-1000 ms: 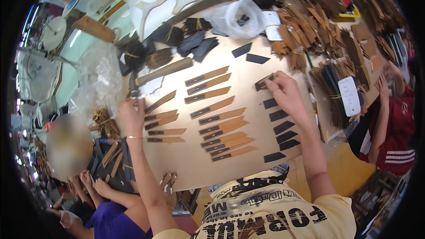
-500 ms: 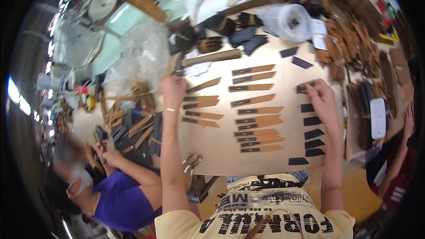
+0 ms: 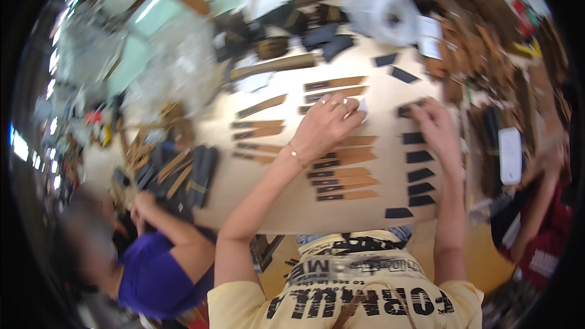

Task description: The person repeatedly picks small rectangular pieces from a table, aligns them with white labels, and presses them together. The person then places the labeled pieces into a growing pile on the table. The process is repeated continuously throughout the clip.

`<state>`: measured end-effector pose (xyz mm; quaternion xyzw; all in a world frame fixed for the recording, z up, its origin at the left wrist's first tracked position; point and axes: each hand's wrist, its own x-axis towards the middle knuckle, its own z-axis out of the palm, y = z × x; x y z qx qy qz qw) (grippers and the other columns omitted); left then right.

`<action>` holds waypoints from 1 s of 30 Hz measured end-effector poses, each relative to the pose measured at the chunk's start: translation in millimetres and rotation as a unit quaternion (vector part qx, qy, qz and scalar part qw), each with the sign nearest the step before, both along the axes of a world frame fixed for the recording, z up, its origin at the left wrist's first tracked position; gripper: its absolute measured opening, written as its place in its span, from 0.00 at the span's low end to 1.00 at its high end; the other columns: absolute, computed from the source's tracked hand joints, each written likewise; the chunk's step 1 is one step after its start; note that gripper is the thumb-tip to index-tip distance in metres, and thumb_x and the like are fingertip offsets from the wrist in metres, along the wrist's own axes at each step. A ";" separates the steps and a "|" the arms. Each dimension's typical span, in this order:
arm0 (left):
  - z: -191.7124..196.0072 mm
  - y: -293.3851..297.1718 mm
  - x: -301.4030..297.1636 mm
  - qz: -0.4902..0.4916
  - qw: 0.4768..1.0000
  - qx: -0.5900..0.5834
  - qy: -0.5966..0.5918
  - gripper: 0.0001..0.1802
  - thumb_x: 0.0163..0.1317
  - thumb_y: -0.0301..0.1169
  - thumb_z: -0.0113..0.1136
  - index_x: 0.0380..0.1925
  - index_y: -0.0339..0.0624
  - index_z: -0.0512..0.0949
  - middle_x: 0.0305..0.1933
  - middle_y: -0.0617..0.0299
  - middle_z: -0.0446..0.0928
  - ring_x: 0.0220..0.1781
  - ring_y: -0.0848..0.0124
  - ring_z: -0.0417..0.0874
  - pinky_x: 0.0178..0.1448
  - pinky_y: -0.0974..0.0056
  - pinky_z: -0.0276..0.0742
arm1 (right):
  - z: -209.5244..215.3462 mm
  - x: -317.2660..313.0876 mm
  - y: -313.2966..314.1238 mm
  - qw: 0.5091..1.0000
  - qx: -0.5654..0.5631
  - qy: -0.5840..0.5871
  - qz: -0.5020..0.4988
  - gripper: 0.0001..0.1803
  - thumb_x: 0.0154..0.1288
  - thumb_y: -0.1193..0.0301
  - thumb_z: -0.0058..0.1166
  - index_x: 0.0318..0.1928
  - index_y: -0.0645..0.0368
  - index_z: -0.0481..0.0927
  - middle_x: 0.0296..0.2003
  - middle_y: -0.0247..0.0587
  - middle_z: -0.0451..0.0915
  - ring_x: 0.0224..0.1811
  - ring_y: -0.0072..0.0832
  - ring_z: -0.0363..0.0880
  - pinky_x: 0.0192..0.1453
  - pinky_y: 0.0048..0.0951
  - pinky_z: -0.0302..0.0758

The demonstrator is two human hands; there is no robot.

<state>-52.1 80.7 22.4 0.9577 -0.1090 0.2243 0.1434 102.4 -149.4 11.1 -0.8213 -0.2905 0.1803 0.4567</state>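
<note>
My left hand (image 3: 329, 123), with rings and a bracelet, hangs over the middle column of tan-and-black strips (image 3: 350, 183). Its fingers are pinched, and a small white piece (image 3: 364, 109) shows at their tips. On the right, my right hand (image 3: 437, 127) pinches the end of a small dark strip (image 3: 404, 111) at the top of a column of black pieces (image 3: 419, 157). More tan-and-black strips (image 3: 262, 128) lie in a shorter column to the left. Part of the middle column is hidden beneath my left hand.
Bundled dark pieces (image 3: 323, 36) and a clear plastic roll (image 3: 393, 18) sit at the back. Brown strips (image 3: 469, 55) are heaped at the right, near a white card (image 3: 510, 155). A person in purple (image 3: 161, 280) works at the left; another person's arm (image 3: 539, 189) is at the right.
My left hand has moved right, from the tool at the upper left to over the middle column. My right hand stays by the same dark strip. The whole view has shifted slightly.
</note>
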 end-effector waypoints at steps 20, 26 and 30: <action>-19.9 -27.3 62.5 -0.133 0.985 -0.023 0.106 0.15 0.56 0.25 0.62 0.45 0.42 0.83 0.44 0.61 0.79 0.49 0.62 0.78 0.52 0.58 0.76 | 7.8 -4.2 5.5 0.996 -0.004 0.088 -0.035 0.16 0.68 0.68 0.57 0.29 0.72 0.80 0.35 0.45 0.77 0.32 0.33 0.75 0.38 0.34 0.70; -21.9 -24.5 62.2 -0.119 0.981 -0.061 0.141 0.15 0.57 0.26 0.60 0.46 0.43 0.82 0.49 0.61 0.80 0.52 0.61 0.77 0.57 0.56 0.72 | 8.2 -19.6 -3.2 0.993 -0.012 -0.097 0.063 0.13 0.66 0.68 0.60 0.44 0.65 0.84 0.44 0.44 0.75 0.53 0.41 0.73 0.60 0.37 0.70; -24.4 -28.3 59.1 -0.067 0.978 -0.159 0.119 0.17 0.55 0.24 0.64 0.47 0.44 0.82 0.45 0.60 0.82 0.49 0.58 0.78 0.58 0.56 0.72 | 5.6 -35.1 1.5 0.966 -0.073 -0.237 0.067 0.17 0.65 0.68 0.61 0.51 0.61 0.82 0.49 0.44 0.73 0.56 0.41 0.70 0.61 0.40 0.70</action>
